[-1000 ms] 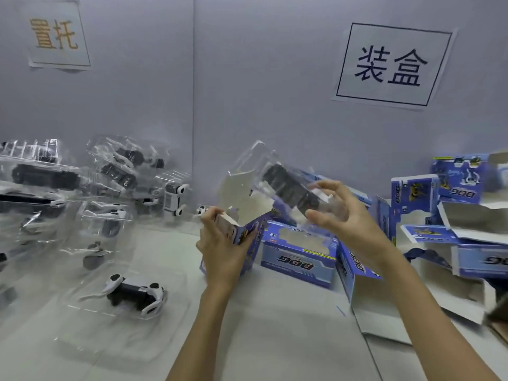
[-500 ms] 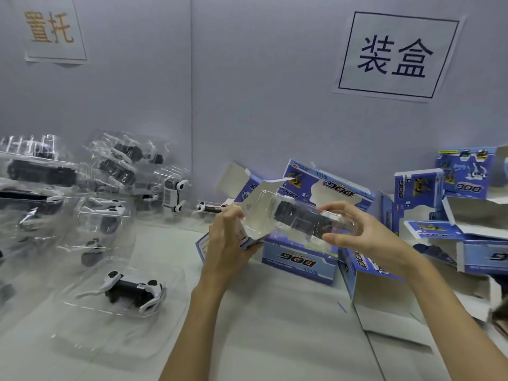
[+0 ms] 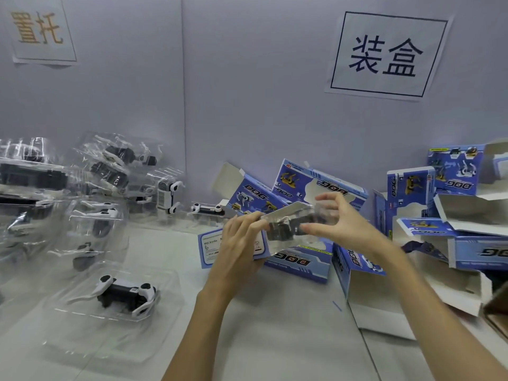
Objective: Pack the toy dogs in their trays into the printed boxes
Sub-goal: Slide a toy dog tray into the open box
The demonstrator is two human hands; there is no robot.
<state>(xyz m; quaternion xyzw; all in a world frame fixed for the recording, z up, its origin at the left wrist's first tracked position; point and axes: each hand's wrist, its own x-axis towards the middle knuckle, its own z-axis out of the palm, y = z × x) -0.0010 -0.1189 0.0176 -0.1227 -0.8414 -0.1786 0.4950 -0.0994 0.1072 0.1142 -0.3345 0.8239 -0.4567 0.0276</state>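
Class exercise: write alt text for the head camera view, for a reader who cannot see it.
A left hand holds a blue printed box while the right hand feeds in a clear tray with a toy dog. More trayed dogs lie left, open boxes right.

Pale grey wall (image 3: 247,78) (two paper signs (image 3: 387,55)) behind a white table (image 3: 275,339).

Bright, even light; soft shadows; glare on clear trays (image 3: 90,171); edges bowed; slight blur.
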